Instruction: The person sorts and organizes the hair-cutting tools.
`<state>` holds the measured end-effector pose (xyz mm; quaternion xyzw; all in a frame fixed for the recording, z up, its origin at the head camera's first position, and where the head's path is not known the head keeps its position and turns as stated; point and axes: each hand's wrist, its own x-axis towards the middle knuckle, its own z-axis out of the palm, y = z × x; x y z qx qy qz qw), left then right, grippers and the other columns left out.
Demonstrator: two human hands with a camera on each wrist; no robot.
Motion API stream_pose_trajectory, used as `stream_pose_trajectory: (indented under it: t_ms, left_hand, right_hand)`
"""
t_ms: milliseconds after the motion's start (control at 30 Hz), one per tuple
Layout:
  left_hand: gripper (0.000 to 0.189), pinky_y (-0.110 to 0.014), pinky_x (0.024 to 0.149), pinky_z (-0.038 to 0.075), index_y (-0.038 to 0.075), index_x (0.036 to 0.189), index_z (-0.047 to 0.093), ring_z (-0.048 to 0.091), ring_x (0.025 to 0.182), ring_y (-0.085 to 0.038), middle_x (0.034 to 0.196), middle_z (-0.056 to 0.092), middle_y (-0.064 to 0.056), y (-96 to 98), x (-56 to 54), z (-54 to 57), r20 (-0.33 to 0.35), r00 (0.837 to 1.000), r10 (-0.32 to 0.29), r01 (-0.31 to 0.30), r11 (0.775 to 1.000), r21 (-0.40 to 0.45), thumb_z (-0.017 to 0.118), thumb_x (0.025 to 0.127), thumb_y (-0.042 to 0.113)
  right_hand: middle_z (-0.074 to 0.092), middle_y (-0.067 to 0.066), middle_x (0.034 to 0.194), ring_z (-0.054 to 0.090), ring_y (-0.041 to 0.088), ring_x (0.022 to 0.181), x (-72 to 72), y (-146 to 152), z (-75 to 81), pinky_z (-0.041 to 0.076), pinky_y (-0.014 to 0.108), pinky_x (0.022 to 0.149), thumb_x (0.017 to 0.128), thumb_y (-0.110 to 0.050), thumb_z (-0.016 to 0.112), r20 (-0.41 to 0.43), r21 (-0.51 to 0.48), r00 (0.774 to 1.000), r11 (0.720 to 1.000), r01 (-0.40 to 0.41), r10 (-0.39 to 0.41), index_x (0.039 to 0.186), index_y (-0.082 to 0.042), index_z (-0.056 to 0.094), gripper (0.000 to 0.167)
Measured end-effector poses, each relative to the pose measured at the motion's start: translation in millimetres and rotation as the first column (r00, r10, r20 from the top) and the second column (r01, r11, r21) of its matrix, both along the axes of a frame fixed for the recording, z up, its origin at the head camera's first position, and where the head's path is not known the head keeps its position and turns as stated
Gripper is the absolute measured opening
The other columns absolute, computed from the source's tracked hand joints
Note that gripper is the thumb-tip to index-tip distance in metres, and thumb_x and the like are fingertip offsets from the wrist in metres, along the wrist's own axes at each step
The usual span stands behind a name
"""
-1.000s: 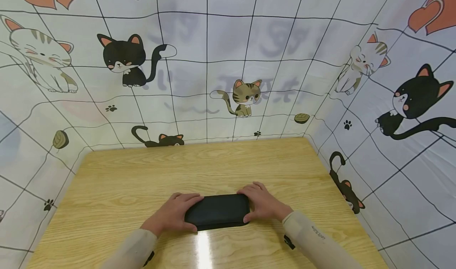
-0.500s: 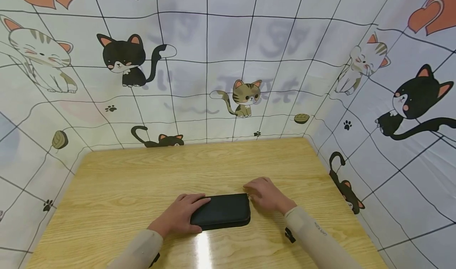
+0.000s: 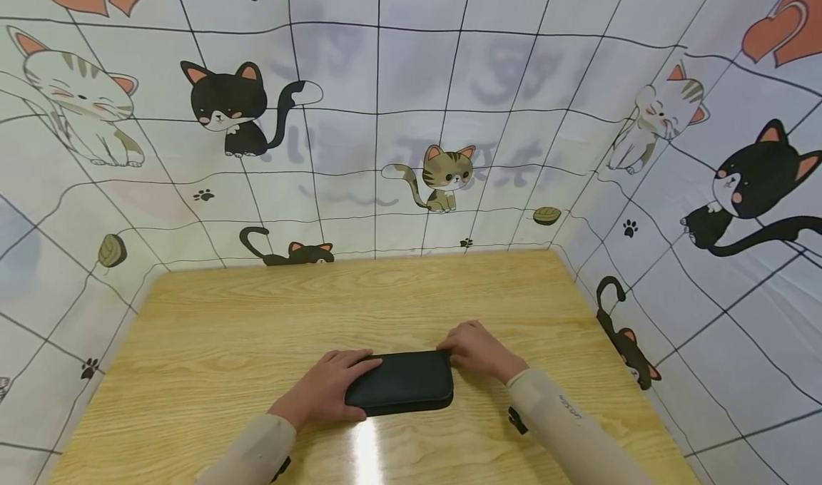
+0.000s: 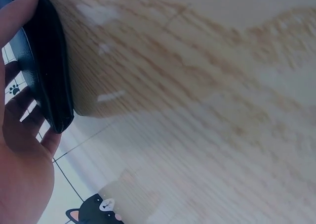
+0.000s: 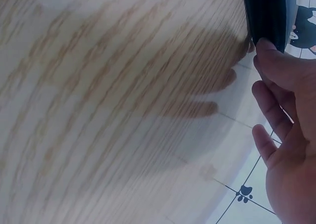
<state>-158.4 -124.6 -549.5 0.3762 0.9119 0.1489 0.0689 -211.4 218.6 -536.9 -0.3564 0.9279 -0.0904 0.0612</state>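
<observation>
A black long wallet (image 3: 406, 381) with rounded corners lies flat on the wooden table (image 3: 257, 314). My left hand (image 3: 326, 391) grips its left end, thumb at the near edge and fingers over the top. In the left wrist view the fingers spread along one face of the wallet (image 4: 47, 61). At the wallet's far right corner my right hand (image 3: 478, 349) pinches with thumb and forefinger. The right wrist view has the thumb (image 5: 276, 61) against the end of the wallet, other fingers bent behind it; what lies between the fingertips is hidden.
Behind the table and along its sides hangs a white grid-patterned cloth (image 3: 347, 143) printed with cartoon cats and paw prints. A bright light reflection falls on the table just in front of the wallet.
My right hand has left its spread grip on the wallet's right end and now pinches at the far right corner. The left hand has shifted slightly right, farther over the wallet.
</observation>
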Motion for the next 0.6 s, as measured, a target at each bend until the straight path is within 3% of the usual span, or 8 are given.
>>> stream_pose_trajectory:
  t_ms: [333, 600]
  left_hand:
    - [0.091, -0.049, 0.109, 0.036, 0.020, 0.149, 0.039, 0.046, 0.134, -0.025, 0.152, 0.042, -0.006, 12.0, -0.9, 2.3, -0.002, 1.000, -0.014, 0.014, 1.000, 0.003, 0.074, 0.076, 0.061]
    - [0.090, -0.050, 0.112, 0.035, 0.026, 0.151, 0.036, 0.043, 0.137, -0.025, 0.154, 0.039, -0.003, 14.4, -1.6, 4.0, 0.048, 0.999, 0.010, -0.009, 1.000, -0.021, 0.073, 0.077, 0.060]
  right_hand:
    - [0.071, -0.008, 0.094, 0.064, 0.011, 0.088, -1.3, -6, -2.5, 0.047, 0.046, 0.093, 0.086, -0.017, 0.073, -0.031, 0.026, 0.999, 1.000, 0.016, -0.015, 0.109, -0.024, 0.075, 0.024]
    - [0.074, -0.009, 0.097, 0.067, 0.012, 0.092, 0.6, -7, -3.0, 0.047, 0.044, 0.094, 0.088, -0.015, 0.071, -0.072, 0.041, 0.996, 0.997, 0.060, -0.056, 0.106, -0.025, 0.076, 0.021]
